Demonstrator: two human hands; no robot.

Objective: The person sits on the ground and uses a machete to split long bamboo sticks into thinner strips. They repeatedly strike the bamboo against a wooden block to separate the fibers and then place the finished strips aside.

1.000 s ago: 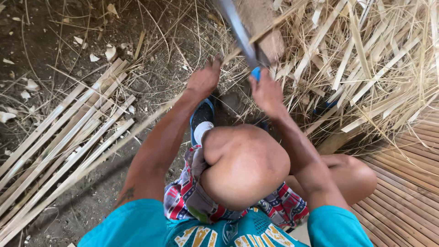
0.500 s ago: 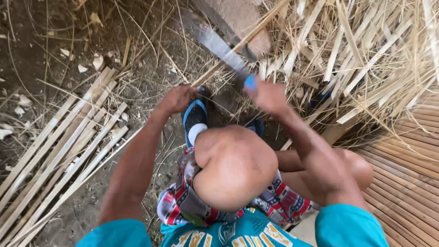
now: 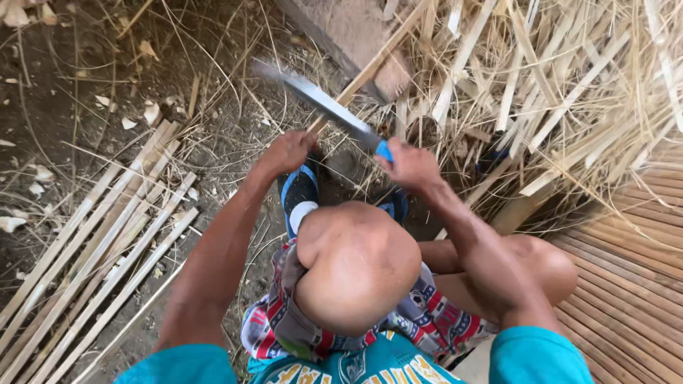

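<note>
Two hands busy past the raised knee [image 3: 356, 267]: right hand [image 3: 411, 165] grip wrapped tight on the blue-handled knife [image 3: 320, 103], blade angled up-left; left hand [image 3: 288, 151] grip closed round the bamboo strip [image 3: 370, 67], steadying it for splitting. Finished slats [image 3: 99, 256] laid aside on dirt, left.

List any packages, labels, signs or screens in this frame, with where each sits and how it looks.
No packages, labels, signs or screens in view.
Only printing: yellow lettering on the teal shirt at the bottom edge, partly cut off.
Patterned shorts below the knees: red, white and blue blocks.
</note>
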